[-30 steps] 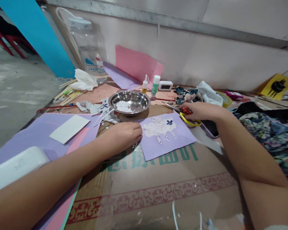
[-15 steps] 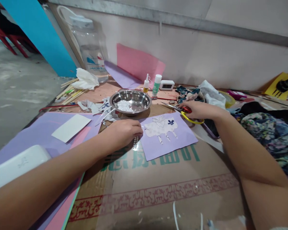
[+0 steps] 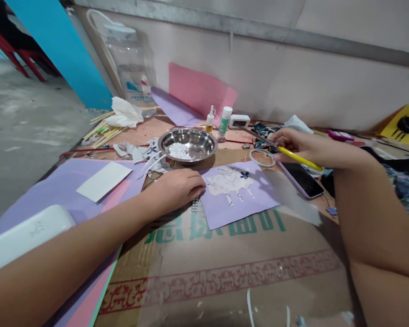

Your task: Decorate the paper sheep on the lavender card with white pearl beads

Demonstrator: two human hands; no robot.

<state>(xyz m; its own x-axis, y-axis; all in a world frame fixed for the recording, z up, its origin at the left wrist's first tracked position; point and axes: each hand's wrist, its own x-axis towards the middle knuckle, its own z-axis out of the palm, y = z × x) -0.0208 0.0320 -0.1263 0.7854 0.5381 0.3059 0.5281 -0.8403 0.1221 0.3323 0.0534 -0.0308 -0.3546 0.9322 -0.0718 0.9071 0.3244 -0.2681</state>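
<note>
The flat light-purple paper card lies on the brown cardboard sheet, just in front of the round shiny steel bowl. On it sits a white dotted paper animal shape w/ thin legs, tiny white pearl beads on its back & a dark blue petal shape at its R end.

L hand rests at the card's L edge, fingers bent down. A short strip of shiny pearl beads pokes out under them; can't tell if they pinch it or just lie on it. R hand is up past the card's far R corner, fingers curled round the metal scissors w/ yellow handles. Blades point to the bowl side; can't tell if they're a bit apart.

Card's prob. v. light & bendy, so hold it flat by a bare edge, off the beads. Bead strip looks small, floppy & maybe slippery: nip it by one end. Scissors look stiff & a bit heavier, w/ a sharp tip, so handles only.

Near R hand: a thin whitish ring & a dark-screen phone w/ purple edge. White bits lie in the bowl; behind it, a small white-and-yellow glue bottle & a green-and-white glue stick stand on the peach bench.
</note>
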